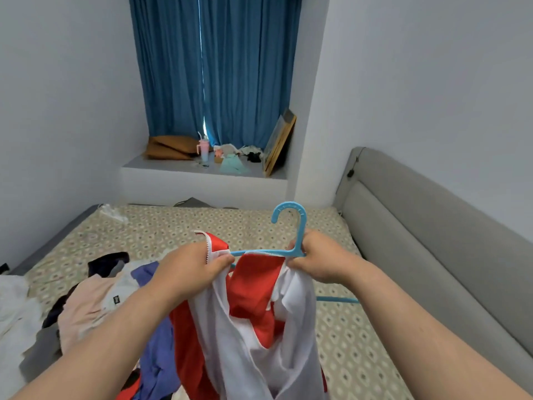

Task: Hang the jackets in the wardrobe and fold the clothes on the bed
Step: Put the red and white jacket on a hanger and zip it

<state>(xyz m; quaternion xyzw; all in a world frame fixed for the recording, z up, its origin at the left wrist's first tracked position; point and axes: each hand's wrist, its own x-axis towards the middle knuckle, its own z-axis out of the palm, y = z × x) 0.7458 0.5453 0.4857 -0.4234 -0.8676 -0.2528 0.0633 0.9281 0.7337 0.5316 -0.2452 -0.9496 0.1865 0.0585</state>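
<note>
Fabric looks thin, light and slippery here: the red-and-white jacket [259, 327] hangs limp above the bed [360, 356], held up between our hands, with a blue plastic hanger [302, 225] partly inside its neck. Our left hand [196, 269] pinches the zip edge near the collar. Our right hand [320, 261] is curled round the hanger's neck, with white cloth bunched under it. We judge the collar and shoulder seams the safest hold, since slick cloth may slide off the stiff arm.

Smooth, faintly glossy plastic in the hanger [301, 229]; thin cloth with a slight satin sheen in the jacket [248, 336]; matt printed cloth over the bed [346, 356]; matt grey woven upholstery on the headboard [418, 241]; soft, matt, pleated cloth in the curtain [230, 67].
</note>
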